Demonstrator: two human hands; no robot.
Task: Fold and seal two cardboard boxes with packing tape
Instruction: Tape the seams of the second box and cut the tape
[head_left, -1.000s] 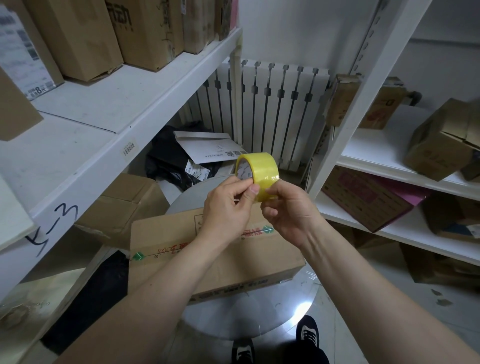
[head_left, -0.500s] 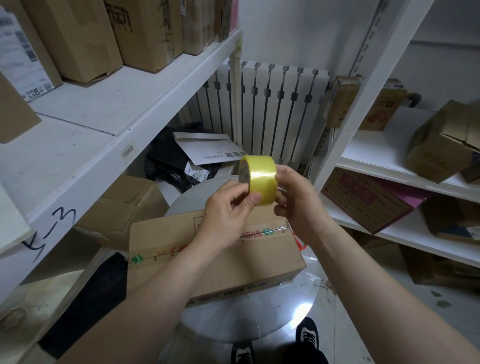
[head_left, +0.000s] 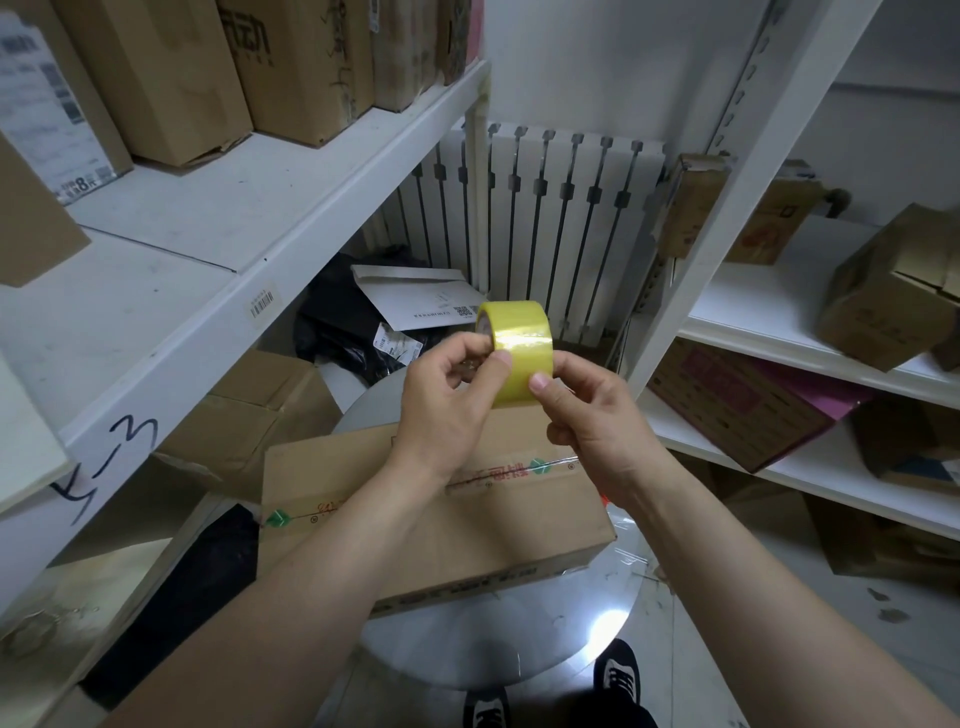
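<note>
Tape (head_left: 519, 345) is pinched above box (head_left: 441, 525) by curled left hand (head_left: 444, 410) at eight o'clock and right hand (head_left: 589, 415) at four, hole facing ten o'clock.

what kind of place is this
Probably a small stockroom or parcel room: white shelves stacked with cardboard boxes, a barcode label on a shelf edge, and a roll of yellow tape held over a box.

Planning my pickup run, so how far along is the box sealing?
Done: one cardboard box lies folded shut on the round table, printed tape along its seam. In hand: left hand and right hand grip the yellow tape roll above it. Left: probably taping this box, then the second.
</note>
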